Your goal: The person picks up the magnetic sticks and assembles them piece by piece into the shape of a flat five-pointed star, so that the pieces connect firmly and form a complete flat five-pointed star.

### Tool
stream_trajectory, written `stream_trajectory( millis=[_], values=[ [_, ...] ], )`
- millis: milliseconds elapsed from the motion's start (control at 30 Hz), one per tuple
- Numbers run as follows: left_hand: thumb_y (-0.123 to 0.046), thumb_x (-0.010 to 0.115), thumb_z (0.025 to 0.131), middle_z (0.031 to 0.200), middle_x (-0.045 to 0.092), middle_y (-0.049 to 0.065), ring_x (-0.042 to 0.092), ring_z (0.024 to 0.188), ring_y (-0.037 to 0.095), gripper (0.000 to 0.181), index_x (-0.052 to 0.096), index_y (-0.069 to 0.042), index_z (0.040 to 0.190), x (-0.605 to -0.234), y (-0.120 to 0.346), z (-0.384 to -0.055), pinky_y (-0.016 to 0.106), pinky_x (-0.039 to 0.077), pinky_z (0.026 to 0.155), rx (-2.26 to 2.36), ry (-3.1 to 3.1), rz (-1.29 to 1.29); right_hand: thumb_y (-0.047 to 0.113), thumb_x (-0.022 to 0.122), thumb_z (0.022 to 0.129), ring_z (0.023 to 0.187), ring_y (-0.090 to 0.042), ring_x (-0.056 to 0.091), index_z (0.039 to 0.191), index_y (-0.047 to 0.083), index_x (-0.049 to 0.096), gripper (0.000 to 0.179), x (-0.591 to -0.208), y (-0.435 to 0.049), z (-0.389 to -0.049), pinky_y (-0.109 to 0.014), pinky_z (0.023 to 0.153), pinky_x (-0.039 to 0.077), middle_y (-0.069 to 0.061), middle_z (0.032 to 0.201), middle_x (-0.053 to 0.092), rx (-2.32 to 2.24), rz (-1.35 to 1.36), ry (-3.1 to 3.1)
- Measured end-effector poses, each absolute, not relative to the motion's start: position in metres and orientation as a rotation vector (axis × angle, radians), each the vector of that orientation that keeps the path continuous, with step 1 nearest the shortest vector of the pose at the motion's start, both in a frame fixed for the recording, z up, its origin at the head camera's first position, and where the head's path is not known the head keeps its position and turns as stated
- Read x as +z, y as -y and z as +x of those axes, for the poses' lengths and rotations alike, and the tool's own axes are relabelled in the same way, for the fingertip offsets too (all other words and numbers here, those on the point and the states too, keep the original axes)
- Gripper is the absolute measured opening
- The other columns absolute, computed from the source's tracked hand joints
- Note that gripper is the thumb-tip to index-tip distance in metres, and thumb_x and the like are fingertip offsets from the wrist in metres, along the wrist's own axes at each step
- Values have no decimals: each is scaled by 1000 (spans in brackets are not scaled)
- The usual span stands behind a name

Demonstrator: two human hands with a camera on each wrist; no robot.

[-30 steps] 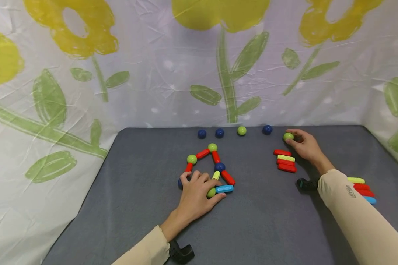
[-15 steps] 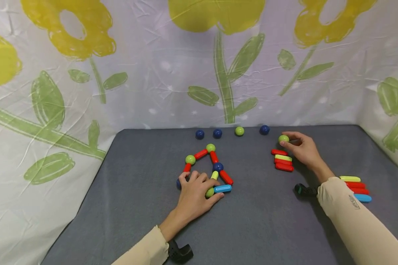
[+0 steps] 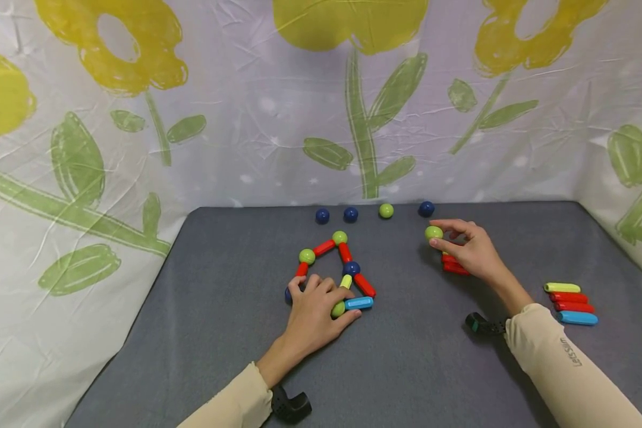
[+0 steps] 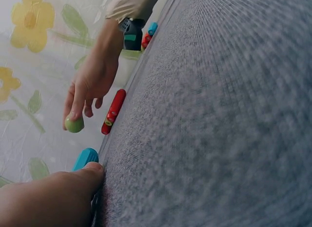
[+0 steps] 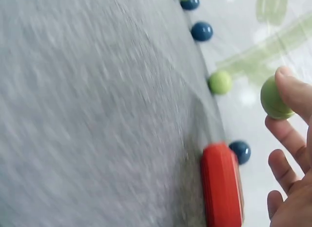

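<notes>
In the head view my right hand (image 3: pixel 473 249) pinches a green ball (image 3: pixel 434 233) between thumb and fingertips, raised above the table. The right wrist view shows that green ball (image 5: pixel 275 97) at the fingertips, the other fingers loosely curled. My left hand (image 3: pixel 312 309) grips the near side of a ball-and-rod frame, its thumb and index finger around another green ball (image 3: pixel 338 309). A blue rod (image 3: pixel 359 303) and a yellow rod (image 3: pixel 346 282) meet that ball. Red rods (image 3: pixel 365 285), green balls (image 3: pixel 307 257) and a dark blue ball (image 3: pixel 351 269) form the rest. The left hand partly covers another dark blue ball (image 3: pixel 288 296).
Several loose balls line the back edge, among them a dark blue ball (image 3: pixel 426 208) and a green ball (image 3: pixel 386 211). Red rods (image 3: pixel 455 268) lie partly behind the right hand. Another row, with a blue rod (image 3: pixel 577 318), lies at the right. A printed curtain (image 3: pixel 235 119) hangs behind the grey table (image 3: pixel 406 368).
My right hand has lifted the green ball and carried it left, over the nearer row of rods. My left hand stays on the frame. The view has shifted slightly.
</notes>
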State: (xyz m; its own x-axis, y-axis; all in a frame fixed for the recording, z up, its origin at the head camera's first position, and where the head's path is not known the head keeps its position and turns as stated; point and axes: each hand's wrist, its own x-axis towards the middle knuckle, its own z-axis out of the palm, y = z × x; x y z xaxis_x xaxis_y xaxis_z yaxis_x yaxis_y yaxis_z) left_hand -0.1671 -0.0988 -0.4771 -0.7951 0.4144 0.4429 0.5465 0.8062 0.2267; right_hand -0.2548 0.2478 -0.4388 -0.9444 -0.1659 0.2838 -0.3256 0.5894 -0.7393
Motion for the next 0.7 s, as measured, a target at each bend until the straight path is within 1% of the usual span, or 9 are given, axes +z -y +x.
stream_trajectory(
  millis=[100, 200, 300, 400, 500, 700],
  values=[
    [-54, 76, 86, 84, 60, -6, 43, 83, 14, 29, 75, -31, 104, -477, 99, -167, 61, 25, 99, -490, 2619, -726, 22, 76, 93, 97, -19, 52, 130, 14, 70, 38, -439, -237, -247, -32, 80, 41, -6, 111, 70, 1253, 477, 2583],
    [-53, 76, 87, 84, 60, -6, 43, 84, 14, 28, 75, -31, 104, -478, 98, -167, 61, 25, 99, -486, 2620, -726, 17, 79, 89, 88, -19, 50, 126, 15, 72, 37, -441, -223, -237, -28, 74, 38, -2, 98, 68, 1222, 554, 2528],
    [-53, 76, 87, 85, 60, -6, 44, 84, 14, 27, 75, -31, 103, -477, 98, -167, 61, 25, 99, -483, 2620, -725, 12, 82, 86, 82, -18, 49, 124, 14, 73, 39, -445, -209, -226, -27, 66, 37, 0, 94, 67, 1264, 641, 2480],
    [-52, 76, 87, 85, 60, -6, 44, 85, 14, 27, 75, -31, 103, -476, 98, -167, 60, 25, 99, -487, 2616, -724, 8, 83, 84, 78, -13, 53, 122, 12, 73, 40, -450, -196, -216, -24, 61, 41, 0, 94, 67, 1345, 720, 2463],
    [-52, 76, 87, 84, 60, -6, 44, 85, 15, 27, 75, -30, 103, -476, 98, -167, 61, 25, 99, -489, 2613, -725, 8, 83, 84, 76, -13, 56, 122, 9, 72, 39, -455, -185, -210, -24, 61, 45, -1, 97, 69, 1432, 787, 2468],
    [-52, 75, 87, 84, 59, -5, 44, 85, 15, 28, 75, -30, 104, -477, 99, -167, 61, 25, 100, -481, 2618, -728, 9, 81, 87, 74, -13, 59, 122, 8, 70, 37, -463, -175, -202, -25, 59, 47, -5, 103, 70, 1570, 871, 2522]
  ],
)
